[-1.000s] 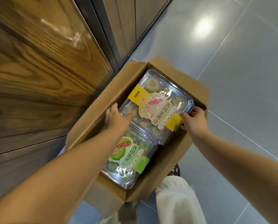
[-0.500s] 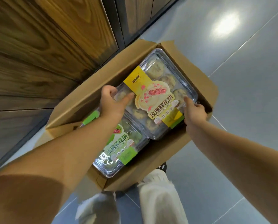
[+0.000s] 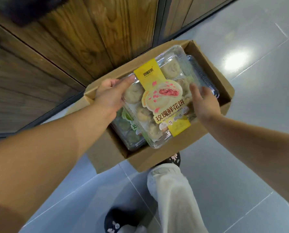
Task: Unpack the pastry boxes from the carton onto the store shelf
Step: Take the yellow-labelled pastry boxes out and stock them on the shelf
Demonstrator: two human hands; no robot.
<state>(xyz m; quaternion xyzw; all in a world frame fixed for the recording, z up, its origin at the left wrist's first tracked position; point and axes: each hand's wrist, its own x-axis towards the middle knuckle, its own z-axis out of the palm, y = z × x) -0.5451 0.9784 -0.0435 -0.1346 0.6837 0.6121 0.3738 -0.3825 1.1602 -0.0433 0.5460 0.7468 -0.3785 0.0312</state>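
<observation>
A clear plastic pastry box with a yellow label band (image 3: 164, 100) is lifted above the open brown carton (image 3: 212, 64) on the floor. My left hand (image 3: 111, 96) grips its left edge, thumb on the lid. My right hand (image 3: 205, 103) holds its right edge with fingers curled around the side. Below it in the carton lies a green-labelled pastry box (image 3: 128, 130), mostly hidden, and another clear box (image 3: 206, 78) shows at the right.
A wood-panelled shelf unit (image 3: 64, 47) rises at the left and back, close to the carton. Grey tiled floor (image 3: 249, 148) spreads right. My pale trouser leg (image 3: 172, 195) and dark shoes (image 3: 120, 221) stand just in front of the carton.
The yellow-labelled box has risen out of the carton toward me, held in both hands. The view has swung so the carton sits further right.
</observation>
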